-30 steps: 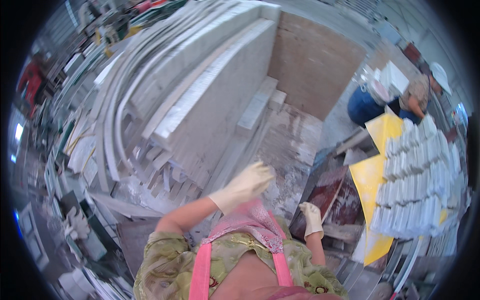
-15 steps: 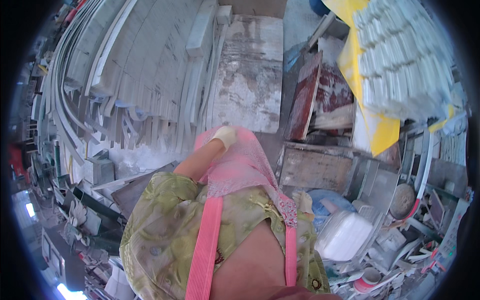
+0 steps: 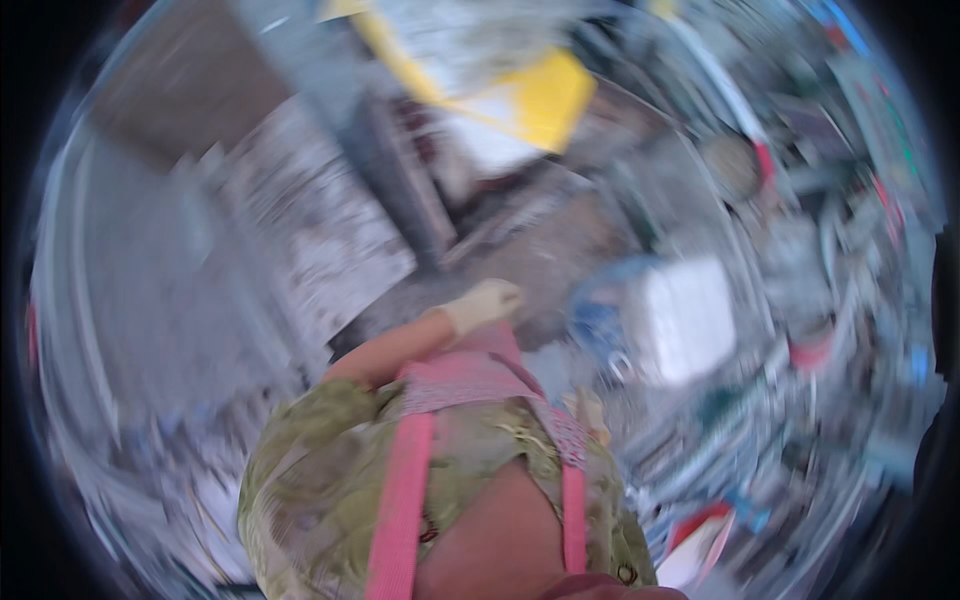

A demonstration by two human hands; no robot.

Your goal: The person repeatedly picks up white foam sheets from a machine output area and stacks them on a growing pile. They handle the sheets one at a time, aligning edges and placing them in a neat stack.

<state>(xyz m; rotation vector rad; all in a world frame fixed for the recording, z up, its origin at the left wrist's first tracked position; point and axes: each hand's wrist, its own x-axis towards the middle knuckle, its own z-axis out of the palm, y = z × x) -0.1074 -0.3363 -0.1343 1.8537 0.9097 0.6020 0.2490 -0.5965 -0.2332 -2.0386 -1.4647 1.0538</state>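
My left hand [image 3: 488, 304], in a cream work glove, is held out in front of my pink apron [image 3: 470, 365]. Its fingers look curled in, and nothing shows in them, though the picture is smeared. My right hand [image 3: 588, 412], gloved too, hangs low at my right side beside the apron. Most of it is hidden behind my body and sleeve, so its fingers cannot be made out. Neither hand visibly touches any of the material around me.
Ahead to the left lies a worn pale board [image 3: 310, 220], with long grey strips [image 3: 170, 270] beyond it. A yellow sheet [image 3: 545, 95] sits under stacked white pieces. To my right are a white wrapped bundle [image 3: 690, 315], a blue tub [image 3: 595, 310] and scattered offcuts.
My view and body have turned to the right, so the surroundings have swung left and blurred. My left hand has moved from against the apron to out in front of it.
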